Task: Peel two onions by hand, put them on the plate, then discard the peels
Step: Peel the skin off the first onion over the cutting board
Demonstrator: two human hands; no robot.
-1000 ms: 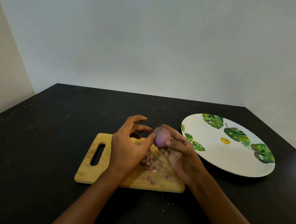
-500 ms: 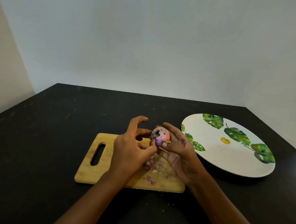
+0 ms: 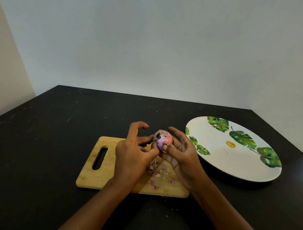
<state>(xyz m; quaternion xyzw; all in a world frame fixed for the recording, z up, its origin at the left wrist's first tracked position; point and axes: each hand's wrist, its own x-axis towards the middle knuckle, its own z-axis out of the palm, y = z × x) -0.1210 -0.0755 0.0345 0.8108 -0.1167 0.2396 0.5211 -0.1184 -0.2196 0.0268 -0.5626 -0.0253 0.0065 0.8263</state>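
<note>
A small purple onion (image 3: 162, 140) with a dark patch and some pinkish skin sits between both hands above the wooden cutting board (image 3: 101, 166). My right hand (image 3: 182, 155) cups and grips it from the right, thumb on its front. My left hand (image 3: 134, 153) pinches at the onion's left side with thumb and fingers, the index finger raised. A small heap of pink onion peels (image 3: 155, 169) lies on the board under the hands. The white plate (image 3: 219, 162) with green leaf prints lies to the right with nothing on it. Only one onion is in view.
Everything rests on a black table (image 3: 43, 145) set in a corner of pale walls. A few peel crumbs (image 3: 169, 209) lie on the table in front of the board.
The onion has been turned in my right hand, so its dark patch and pinkish skin now face up. My left hand's thumb and fingers closed in on its left side.
</note>
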